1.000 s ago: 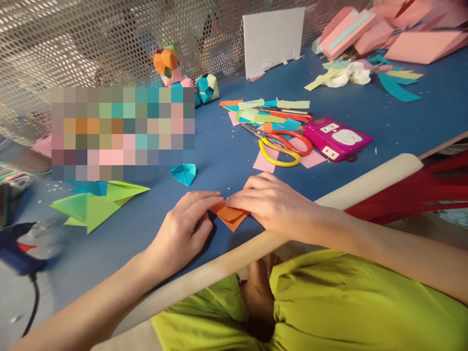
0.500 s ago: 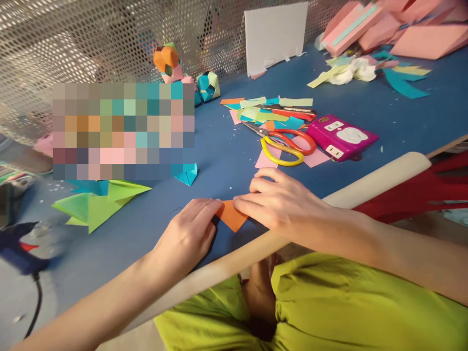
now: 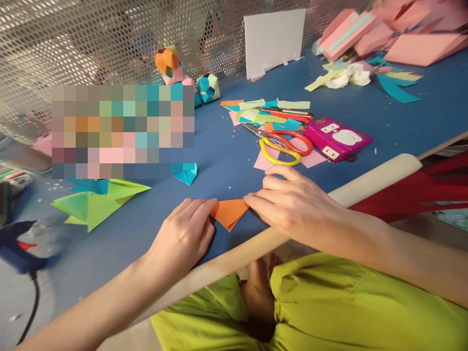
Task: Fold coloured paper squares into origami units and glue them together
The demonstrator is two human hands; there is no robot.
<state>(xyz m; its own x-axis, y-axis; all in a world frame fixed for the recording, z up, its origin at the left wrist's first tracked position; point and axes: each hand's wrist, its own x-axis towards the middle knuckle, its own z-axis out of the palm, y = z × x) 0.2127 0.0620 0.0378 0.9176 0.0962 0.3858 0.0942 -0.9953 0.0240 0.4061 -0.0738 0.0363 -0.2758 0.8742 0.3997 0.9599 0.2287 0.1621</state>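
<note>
An orange piece of paper (image 3: 230, 212), folded into a triangle with its point toward me, lies on the blue table (image 3: 161, 156) close to the front edge. My left hand (image 3: 188, 226) pinches its left corner, fingers pressed together. At the right corner are the fingertips of my right hand (image 3: 283, 200), closed on the paper, thumb partly hidden. Just beyond the right hand lie scissors (image 3: 280, 151) with red and yellow handles, resting on pink paper pieces. A small blue folded paper (image 3: 186, 174) sits farther off, between the left hand and a pixelated patch.
Green folded papers (image 3: 98, 204) and a dark glue gun (image 3: 22, 248) with a cord are at left. Paper strips, a cutter (image 3: 285, 113) and a magenta power socket (image 3: 338, 139) lie beyond the scissors. A white board (image 3: 275, 44) leans at the back; pink paper shapes (image 3: 426, 48) stand right.
My right hand has slid rightward along the paper's top edge to its right corner, uncovering more of the orange triangle. The left hand stays at the left corner. The view has shifted slightly.
</note>
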